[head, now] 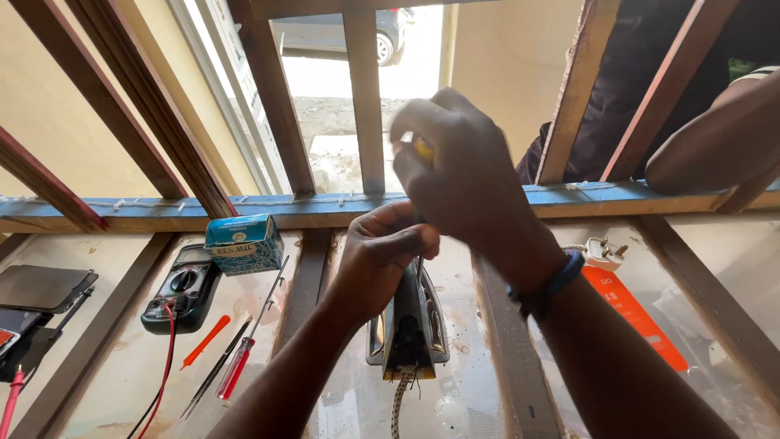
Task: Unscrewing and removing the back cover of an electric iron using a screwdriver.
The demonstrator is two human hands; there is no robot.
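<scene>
1. On the glass-topped counter (138,366) an electric clothes iron (410,325) stood on edge, its braided cord (398,402) trailing toward the camera.
2. The left hand (382,260) gripped the upper part of the iron, fingers curled tightly around it, steadying it.
3. The right hand (459,175) was above the left, fingers closed around a yellow-handled tool (422,149), most likely a screwdriver; its shaft was hidden behind the hands. A blue band (556,280) circled that wrist.
4. Left of the iron, a red-handled screwdriver (244,354), a dark thin tool (215,370) and a small orange tool (201,341) lay near one another on the glass.
5. Farther left sat a black multimeter (183,289) with a red lead (166,358), and a small teal cardboard box (244,242) rested just beside it against the blue wooden rail (146,207).
6. Right of the iron, a white plug (603,252) lay by an orange strip (638,313).
7. Beyond the rail another person's forearm (715,138) rested on the wood.
</scene>
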